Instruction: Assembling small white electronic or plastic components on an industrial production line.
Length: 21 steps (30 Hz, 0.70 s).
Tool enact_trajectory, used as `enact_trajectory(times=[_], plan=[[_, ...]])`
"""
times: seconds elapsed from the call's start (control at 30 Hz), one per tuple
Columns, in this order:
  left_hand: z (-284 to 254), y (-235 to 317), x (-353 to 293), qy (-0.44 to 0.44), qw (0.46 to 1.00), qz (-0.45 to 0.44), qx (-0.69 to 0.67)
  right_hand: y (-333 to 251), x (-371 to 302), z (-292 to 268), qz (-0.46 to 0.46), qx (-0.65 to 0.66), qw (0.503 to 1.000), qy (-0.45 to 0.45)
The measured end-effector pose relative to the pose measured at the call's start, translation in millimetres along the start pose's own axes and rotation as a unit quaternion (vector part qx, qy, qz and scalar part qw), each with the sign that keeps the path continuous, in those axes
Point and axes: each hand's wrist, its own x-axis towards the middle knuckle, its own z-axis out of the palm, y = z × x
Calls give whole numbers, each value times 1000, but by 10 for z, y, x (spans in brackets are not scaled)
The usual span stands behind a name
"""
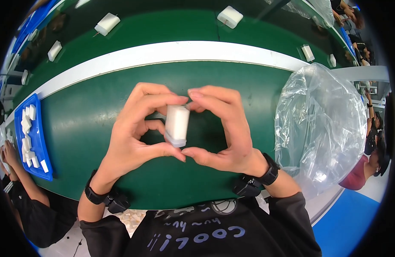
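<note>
A person's left hand [128, 136] grasps a small white rectangular block in a translucent plastic casing [178, 122] by its ends above a dark green desk [77, 128], its long axis pointing away from the wearer. The right hand [239, 139] curves opposite, farther off, fingertips beside the smooth block's corners, contact impossible to tell.

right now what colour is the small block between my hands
The small block is white, with a greyish lower end; the head view shows it best.
</note>
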Motion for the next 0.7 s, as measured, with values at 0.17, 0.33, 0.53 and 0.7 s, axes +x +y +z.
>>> enact_trajectory(times=[0.17,0.33,0.53,0.7], plan=[[57,14,-25,68,994,-36,-76,36,-39,3,-16,-7,999,-42],[35,-24,-35,94,992,10,-89,33,-26,38,68,79,994,-24],[10,-61,-41,51,994,91,45,49,-48,39,50,65,997,-2],[100,-4,-50,64,989,108,77,-61,-31,-33,-27,-80,996,-3]])
